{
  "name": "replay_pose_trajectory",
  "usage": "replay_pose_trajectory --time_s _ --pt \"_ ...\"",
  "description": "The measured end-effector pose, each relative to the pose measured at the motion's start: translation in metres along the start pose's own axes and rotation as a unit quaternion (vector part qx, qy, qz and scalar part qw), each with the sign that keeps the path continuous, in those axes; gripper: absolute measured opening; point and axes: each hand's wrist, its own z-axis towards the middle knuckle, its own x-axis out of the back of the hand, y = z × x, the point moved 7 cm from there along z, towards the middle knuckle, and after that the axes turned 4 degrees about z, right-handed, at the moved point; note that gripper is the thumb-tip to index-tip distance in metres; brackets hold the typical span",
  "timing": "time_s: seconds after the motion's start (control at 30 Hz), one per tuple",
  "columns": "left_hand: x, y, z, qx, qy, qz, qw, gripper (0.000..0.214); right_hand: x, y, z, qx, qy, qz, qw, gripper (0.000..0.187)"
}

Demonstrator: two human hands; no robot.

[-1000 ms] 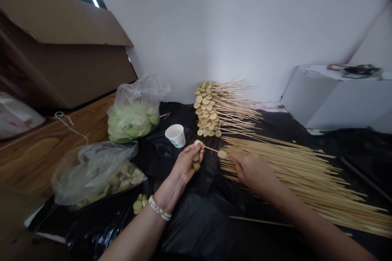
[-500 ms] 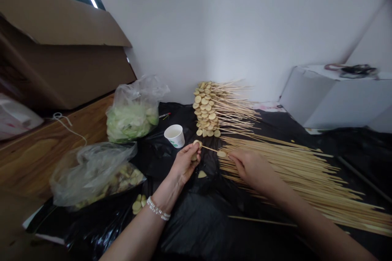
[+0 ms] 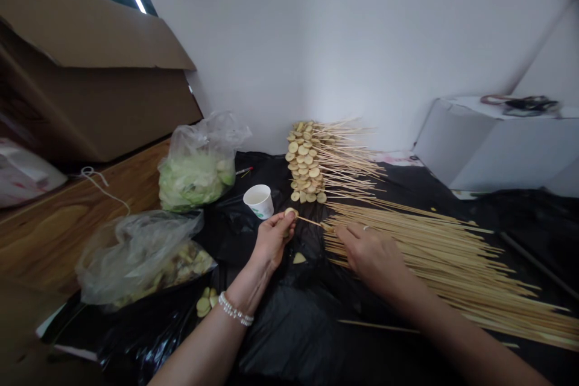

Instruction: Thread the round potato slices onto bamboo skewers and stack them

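Observation:
My left hand (image 3: 274, 238) pinches a round, pale potato slice (image 3: 291, 213) between thumb and fingers. From that slice a thin bamboo skewer (image 3: 310, 220) runs right to my right hand (image 3: 368, 250), whose fingers are closed around it. Another potato slice (image 3: 326, 227), seen almost edge-on, is on the skewer close to the right fingertips. Below the left hand a loose wedge-shaped piece (image 3: 299, 258) lies on the black plastic sheet (image 3: 289, 313). Under and beyond my right hand spreads a wide layer of bare skewers (image 3: 434, 253).
A stack of loaded potato skewers (image 3: 305, 160) stands by the wall, sticks pointing right. A white paper cup (image 3: 259, 201) is left of it. Bags of cabbage (image 3: 192, 178) and slices (image 3: 181, 268) sit left, with several loose slices (image 3: 207, 301) near my forearm. A cardboard box (image 3: 99, 102) stands behind.
My right hand has rolled over, so its back and ring now show. The slice near it has turned from face-on to nearly edge-on. My left hand has hardly moved.

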Motion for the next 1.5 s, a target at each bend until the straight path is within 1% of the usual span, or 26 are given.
replay_pose_trajectory --time_s 0.1,0.2,0.3,0.5,0.63,0.77,0.97,1.17,1.3,1.43,1.5 --pt "-0.001 0.001 -0.001 -0.003 0.003 0.005 1.000 0.033 -0.003 -0.001 -0.001 -0.001 -0.003 0.013 1.000 0.030" --pt "-0.001 0.000 -0.001 0.001 0.005 0.010 1.000 0.036 -0.006 0.003 -0.001 -0.023 -0.018 0.036 0.999 0.034" --pt "-0.001 -0.003 -0.001 0.010 0.004 0.011 1.000 0.037 -0.007 0.006 0.000 -0.037 -0.028 0.051 0.998 0.032" --pt "-0.001 -0.004 -0.001 0.019 0.005 0.006 1.000 0.037 -0.005 0.000 0.000 -0.007 0.013 0.069 0.998 0.031" --pt "-0.003 -0.003 -0.001 0.027 -0.016 0.000 1.000 0.036 -0.012 0.005 0.001 -0.012 0.012 0.106 0.994 0.030" --pt "-0.002 -0.004 0.000 0.034 -0.017 -0.004 0.999 0.035 -0.020 0.009 0.002 -0.024 -0.001 0.122 0.992 0.027" --pt "-0.004 -0.004 0.000 0.031 -0.032 -0.003 0.999 0.035 -0.018 0.006 0.001 -0.007 0.044 0.157 0.987 0.026" --pt "-0.006 -0.006 -0.003 0.034 -0.037 0.002 0.999 0.036 -0.023 0.007 0.002 -0.015 0.052 0.215 0.975 0.027" --pt "-0.007 -0.007 -0.003 0.022 -0.040 0.000 0.999 0.035 -0.021 0.005 0.001 -0.010 0.076 0.185 0.980 0.026" --pt "-0.007 -0.007 -0.004 0.020 -0.039 0.002 0.999 0.035 -0.024 0.005 0.002 -0.020 0.064 0.231 0.971 0.025" --pt "-0.009 -0.006 -0.004 0.019 -0.045 0.004 0.999 0.035 -0.024 0.005 0.002 -0.017 0.067 0.227 0.972 0.025"
